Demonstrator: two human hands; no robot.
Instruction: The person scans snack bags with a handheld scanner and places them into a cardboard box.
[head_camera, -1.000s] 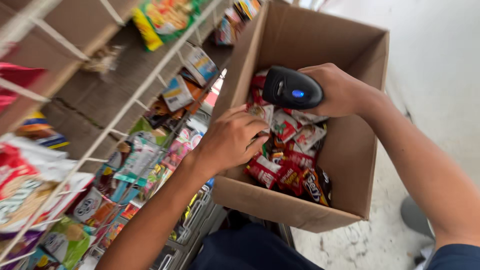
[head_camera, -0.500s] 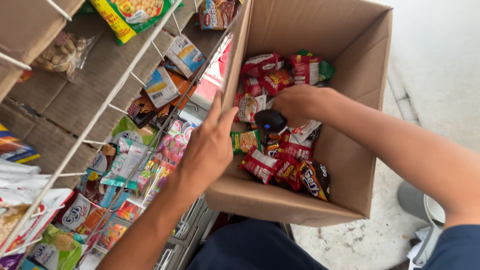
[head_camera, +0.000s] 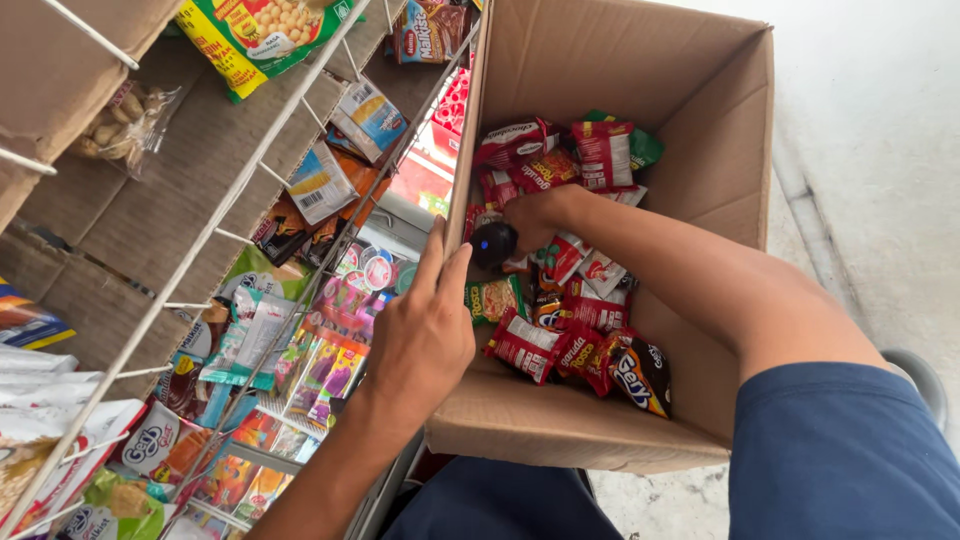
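Compared with a second ago, the right hand (head_camera: 535, 215) is sitting lower, down among the packets at the centre of the frame rather than raised above them, fingers closed around the black handheld barcode scanner (head_camera: 494, 243), which is now pointing into the open brown cardboard box (head_camera: 700, 170) instead of hovering over it. The left hand (head_camera: 420, 335) is lying flat and open against the box's left wall, left of centre, gripping nothing, fingers together and pressing on the cardboard edge, no longer digging inside; that is steadying the box while the scanner is working close to the goods. The box is holding a loose heap of red, green and dark foil snack packets (head_camera: 560, 345). Along the left of the frame, the white wire display rack (head_camera: 215, 235) is carrying hanging sachets, noodle packs and biscuit wrappers.
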